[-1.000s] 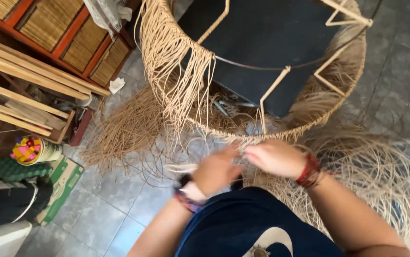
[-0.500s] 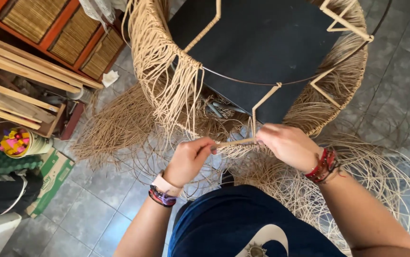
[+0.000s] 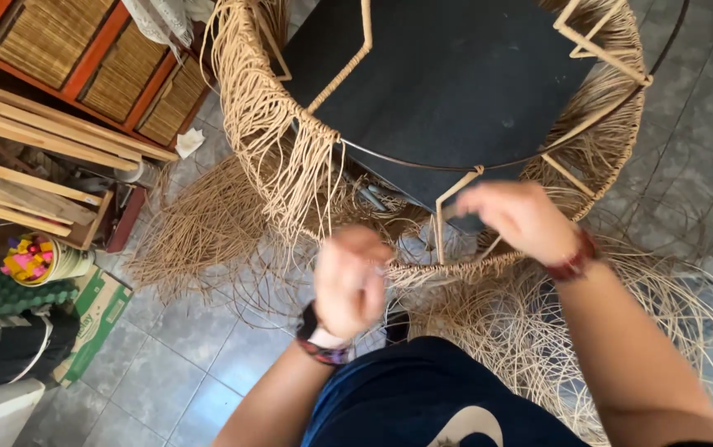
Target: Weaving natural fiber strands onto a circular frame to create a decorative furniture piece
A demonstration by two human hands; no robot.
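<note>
A round frame (image 3: 465, 273) partly wrapped in tan rattan strands stands in front of me, with a dark fabric panel (image 3: 456, 83) inside it. My left hand (image 3: 350, 280) is blurred, fingers curled, at the wrapped lower ring and appears to grip a rattan strand (image 3: 422, 271). My right hand (image 3: 522, 219) hovers over the ring by an upright wrapped rod (image 3: 443, 211), fingers bent; its hold is unclear. Loose rattan fringe (image 3: 282, 165) hangs from the frame's left rim.
Loose rattan strands (image 3: 199, 223) spread over the grey tiled floor (image 3: 207, 364) left and right. Wooden slats (image 3: 33, 132) and cane-panelled furniture (image 3: 100, 58) stand at the left. A small bucket of coloured pieces (image 3: 33, 258) and a green cardboard box (image 3: 96, 319) lie below them.
The camera has come closer to the frame. My left hand has dropped slightly along the ring and blurred. My right hand has lifted up and right, away from the ring.
</note>
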